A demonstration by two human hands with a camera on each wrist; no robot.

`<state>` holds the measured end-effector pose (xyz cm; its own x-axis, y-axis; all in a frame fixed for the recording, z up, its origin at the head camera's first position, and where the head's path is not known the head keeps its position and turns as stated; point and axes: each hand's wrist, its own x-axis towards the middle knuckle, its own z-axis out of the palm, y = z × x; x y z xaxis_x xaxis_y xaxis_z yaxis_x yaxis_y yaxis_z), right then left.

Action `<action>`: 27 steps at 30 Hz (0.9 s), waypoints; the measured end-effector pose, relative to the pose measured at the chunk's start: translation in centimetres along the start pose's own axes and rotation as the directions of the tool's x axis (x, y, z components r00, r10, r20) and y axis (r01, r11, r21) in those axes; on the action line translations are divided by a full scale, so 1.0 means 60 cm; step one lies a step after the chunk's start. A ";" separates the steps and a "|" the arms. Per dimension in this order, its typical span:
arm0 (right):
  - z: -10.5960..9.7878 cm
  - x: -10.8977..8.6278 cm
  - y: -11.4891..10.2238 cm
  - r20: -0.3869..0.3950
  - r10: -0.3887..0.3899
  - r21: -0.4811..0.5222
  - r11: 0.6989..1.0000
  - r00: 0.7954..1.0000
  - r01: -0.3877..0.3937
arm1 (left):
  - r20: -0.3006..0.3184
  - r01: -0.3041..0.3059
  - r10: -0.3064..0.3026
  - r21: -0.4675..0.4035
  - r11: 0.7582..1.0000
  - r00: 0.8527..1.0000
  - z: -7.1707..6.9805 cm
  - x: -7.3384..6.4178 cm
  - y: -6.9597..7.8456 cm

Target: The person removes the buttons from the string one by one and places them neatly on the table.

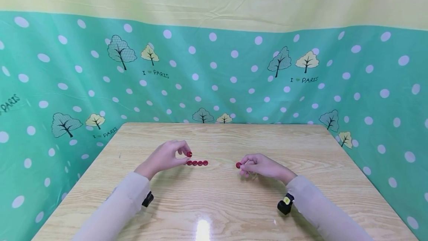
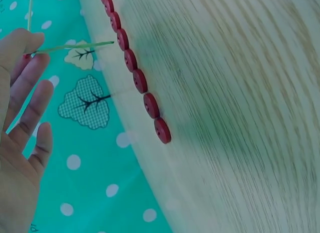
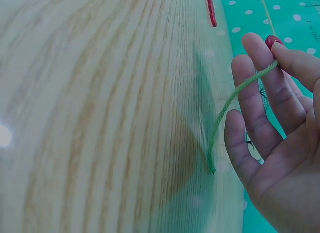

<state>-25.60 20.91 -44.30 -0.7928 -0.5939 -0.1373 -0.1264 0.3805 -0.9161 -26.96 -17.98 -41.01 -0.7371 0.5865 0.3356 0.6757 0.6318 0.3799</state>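
Observation:
My left hand [image 1: 168,155] is raised over the table and pinches a red button [image 1: 189,154] between thumb and fingertips. Across from it, my right hand [image 1: 262,166] holds another red button [image 1: 238,165] the same way. A thin green cord [image 3: 235,95] passes through the right hand's pinch, its loose end hanging down. In the left wrist view a short end of green cord [image 2: 80,46] sticks out from the left fingertips, and little of the held button shows there. A straight row of several red buttons [image 1: 200,163] lies on the table beside the left fingertips.
The wood-grain table [image 1: 207,137] reaches back to a green dotted cloth [image 1: 214,73] hung behind and at the sides. Black wrist devices [image 1: 285,204] sit under both sleeves. A bright reflection shows at the table's near side.

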 end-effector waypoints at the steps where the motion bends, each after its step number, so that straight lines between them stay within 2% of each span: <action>1: 0.000 0.000 0.000 0.001 -0.001 0.001 1.000 1.000 0.001 | 0.001 0.002 -0.002 0.005 1.000 1.000 -0.001 -0.001 -0.001; 8: -0.003 -0.004 -0.002 0.010 -0.024 -0.024 0.999 1.000 0.024 | -0.002 0.024 -0.024 0.044 0.999 1.000 -0.008 -0.012 -0.011; 27: 0.001 -0.005 -0.001 -0.006 0.005 -0.010 1.000 1.000 -0.005 | -0.004 0.069 -0.069 0.081 0.994 0.998 -0.022 -0.037 -0.038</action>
<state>-25.33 21.01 -44.21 -0.7969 -0.5878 -0.1391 -0.1285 0.3899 -0.9118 -26.85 -21.38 -41.48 -0.7822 0.5391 0.3123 0.6215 0.7097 0.3316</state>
